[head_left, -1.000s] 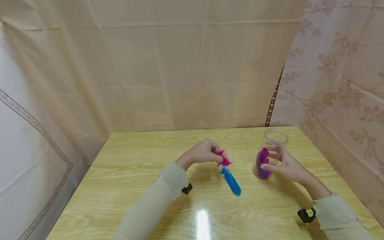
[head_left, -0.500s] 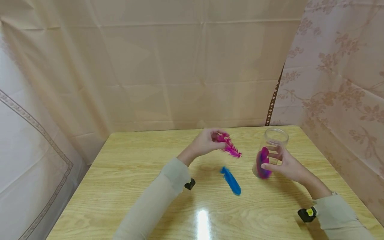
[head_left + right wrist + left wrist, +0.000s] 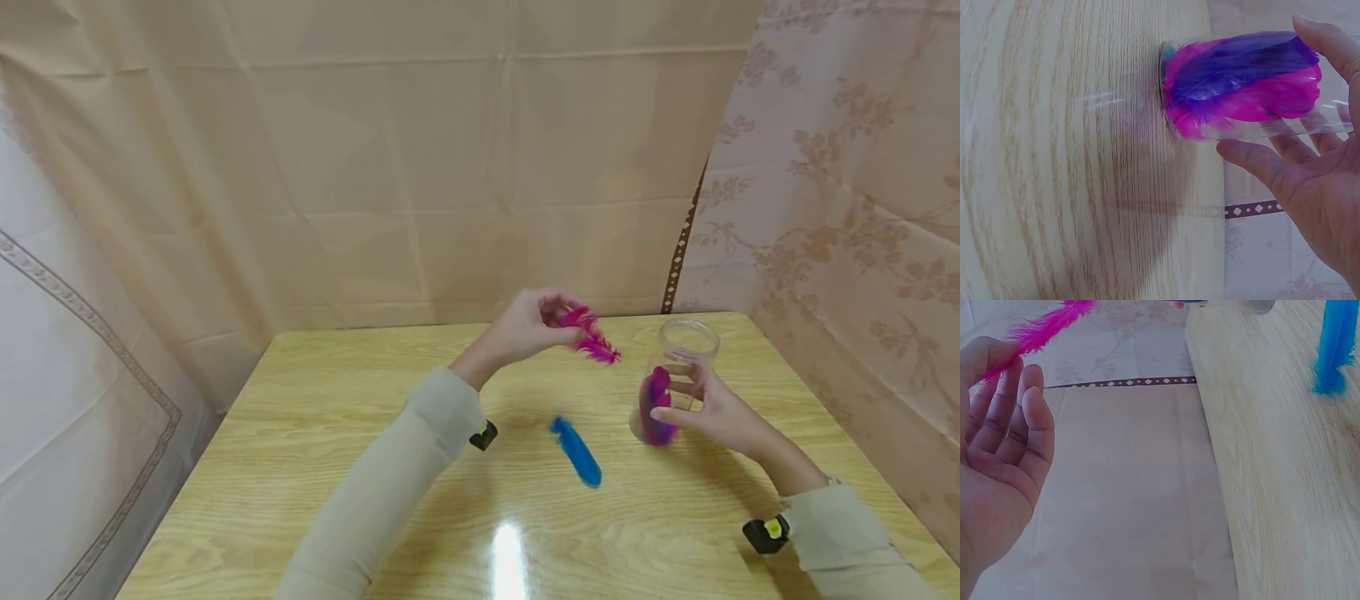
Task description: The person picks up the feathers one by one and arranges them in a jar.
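My left hand [image 3: 534, 327] pinches a magenta feather [image 3: 596, 340] between thumb and fingertips, raised above the far part of the table. In the left wrist view the same feather [image 3: 1054, 326] slants up and away from the fingers. My right hand [image 3: 712, 414] holds a clear jar [image 3: 690, 337] round its side, thumb in front and fingers behind. Purple and magenta feathers [image 3: 1247, 78] fill the jar's lower part, seen through its wall; a bit of teal shows at the base. A blue feather [image 3: 576, 452] lies on the table between the two hands.
The light wooden table [image 3: 300, 467] ends at a beige cloth [image 3: 450, 192] hung behind it. A patterned cloth [image 3: 862, 208] hangs along the right side, a white one [image 3: 67, 375] on the left. The jar stands near the table's far right corner.
The left hand has lifted the magenta feather off the table beside the blue one, moving it up and to the right. The right hand, jar and blue feather stay put.
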A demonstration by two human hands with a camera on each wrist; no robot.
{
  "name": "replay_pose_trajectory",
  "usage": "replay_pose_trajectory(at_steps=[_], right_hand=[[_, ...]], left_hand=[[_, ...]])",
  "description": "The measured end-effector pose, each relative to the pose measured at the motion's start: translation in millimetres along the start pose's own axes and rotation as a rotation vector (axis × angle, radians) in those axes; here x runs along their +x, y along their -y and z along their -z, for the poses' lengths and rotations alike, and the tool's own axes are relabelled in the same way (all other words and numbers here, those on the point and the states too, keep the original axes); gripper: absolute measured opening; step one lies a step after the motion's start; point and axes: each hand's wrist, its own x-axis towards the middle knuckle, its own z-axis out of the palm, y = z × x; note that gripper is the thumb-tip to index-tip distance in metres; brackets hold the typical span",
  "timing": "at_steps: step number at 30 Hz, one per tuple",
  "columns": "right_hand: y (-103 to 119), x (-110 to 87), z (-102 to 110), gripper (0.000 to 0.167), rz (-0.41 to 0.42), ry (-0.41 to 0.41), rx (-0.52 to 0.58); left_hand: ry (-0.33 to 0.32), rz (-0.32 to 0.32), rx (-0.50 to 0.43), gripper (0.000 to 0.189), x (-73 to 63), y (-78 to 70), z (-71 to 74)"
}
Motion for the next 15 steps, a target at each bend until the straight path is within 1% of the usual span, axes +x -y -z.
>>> replay_pose_trajectory(at_steps=[4, 7, 11, 15], right_hand=[[1.0, 1.6, -0.6, 0.085, 0.002, -0.007, -0.014], [1.8, 2.0, -0.9, 0.085, -0.002, -0.01, -0.016], [2.3, 1.6, -1.3, 0.085, -0.016, -0.003, -0.009], [2.8, 1.0, -1.8, 0.085, -0.021, -0.002, -0.013]], left_hand=[[0.019, -0.005, 0.007, 0.028, 6.4, -3.8, -2.9], [0.045, -0.024, 0.023, 0.026, 14.1, -10.6, -2.7], [0.072, -0.05, 0.038, 0.025, 27.1, -27.2, 2.2], [0.075, -0.035, 0.05, 0.03, 38.7, -46.1, 7.0]])
